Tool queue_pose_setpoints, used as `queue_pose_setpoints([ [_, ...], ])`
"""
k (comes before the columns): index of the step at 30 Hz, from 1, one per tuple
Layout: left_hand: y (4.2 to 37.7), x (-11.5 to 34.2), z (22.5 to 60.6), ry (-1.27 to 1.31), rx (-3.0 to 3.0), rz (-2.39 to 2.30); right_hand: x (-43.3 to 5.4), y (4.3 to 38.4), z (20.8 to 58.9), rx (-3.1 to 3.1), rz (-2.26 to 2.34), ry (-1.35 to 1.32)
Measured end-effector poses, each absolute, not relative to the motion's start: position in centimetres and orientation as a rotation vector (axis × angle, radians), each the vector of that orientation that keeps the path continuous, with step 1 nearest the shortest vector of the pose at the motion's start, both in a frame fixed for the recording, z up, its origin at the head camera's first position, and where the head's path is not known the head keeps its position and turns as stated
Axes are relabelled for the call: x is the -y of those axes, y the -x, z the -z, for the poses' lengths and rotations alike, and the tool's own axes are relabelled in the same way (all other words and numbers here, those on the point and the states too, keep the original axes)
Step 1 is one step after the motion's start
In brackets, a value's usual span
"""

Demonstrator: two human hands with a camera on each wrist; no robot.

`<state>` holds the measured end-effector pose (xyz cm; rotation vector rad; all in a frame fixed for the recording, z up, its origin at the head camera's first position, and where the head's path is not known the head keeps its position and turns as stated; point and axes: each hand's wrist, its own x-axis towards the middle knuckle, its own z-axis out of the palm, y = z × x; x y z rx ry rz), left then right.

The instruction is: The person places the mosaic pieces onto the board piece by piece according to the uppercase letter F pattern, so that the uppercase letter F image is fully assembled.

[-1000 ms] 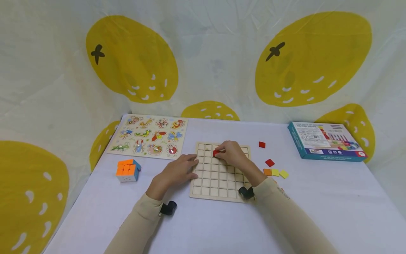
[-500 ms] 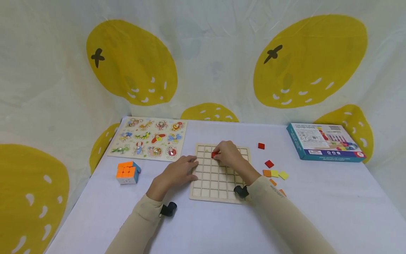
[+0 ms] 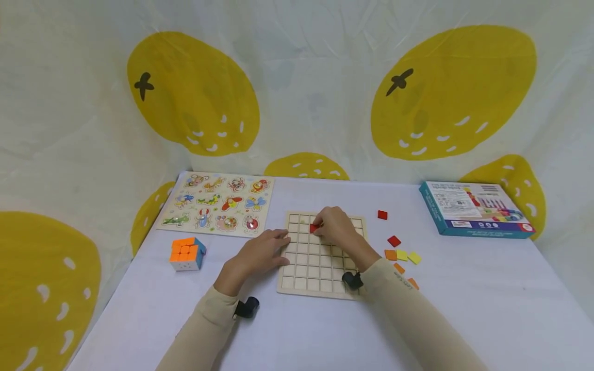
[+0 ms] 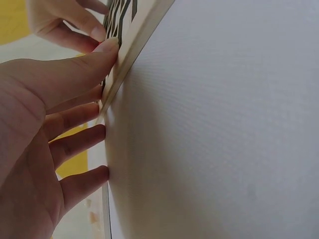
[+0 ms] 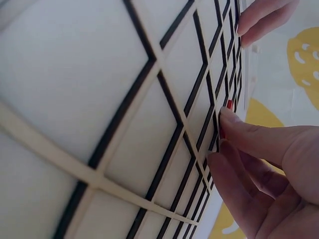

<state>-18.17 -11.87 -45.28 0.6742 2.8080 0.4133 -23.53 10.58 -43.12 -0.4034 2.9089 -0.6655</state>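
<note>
A light wooden grid board [image 3: 301, 270] lies flat in the middle of the table in the head view. My right hand [image 3: 337, 226] is over its upper part. Between thumb and fingers it pinches a small red square tile [image 3: 313, 228], set at one of the grid's cells. The right wrist view shows only a sliver of this red tile [image 5: 230, 104] by the thumb tip. At the board's left edge rests my left hand [image 3: 264, 251], fingers extended and spread. In the left wrist view the left thumb [image 4: 84, 69] touches the board's rim.
Right of the board lie loose red tiles [image 3: 394, 240], yellow tiles [image 3: 414, 257] and orange tiles [image 3: 391, 254]. A puzzle cube [image 3: 186, 253] stands to the left. Behind it lies an insect picture board [image 3: 215, 203]. A flat teal-edged box [image 3: 477, 208] sits at the back right.
The right forearm has shifted slightly left, uncovering more orange tiles beside the sleeve. The right hand keeps pinching the red tile at the same part of the grid; the left hand stays put.
</note>
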Motion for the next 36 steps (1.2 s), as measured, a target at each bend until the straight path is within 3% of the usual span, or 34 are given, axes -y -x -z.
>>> queue_pose_setpoints([
  [22, 18.2, 12.2, 45.6, -0.683, -2.795, -0.447, -11.6, 23.4, 43.8, -2.801, 0.829, 0.369],
  [29, 18.0, 12.3, 45.7, -0.686, -2.776, -0.482, -14.9, 23.3, 43.8, -2.762, 1.053, 0.404],
  [36, 17.8, 12.4, 46.1, -0.689, -2.777, -0.488, -20.5, 24.6, 43.5, -2.947, 0.854, 0.259],
])
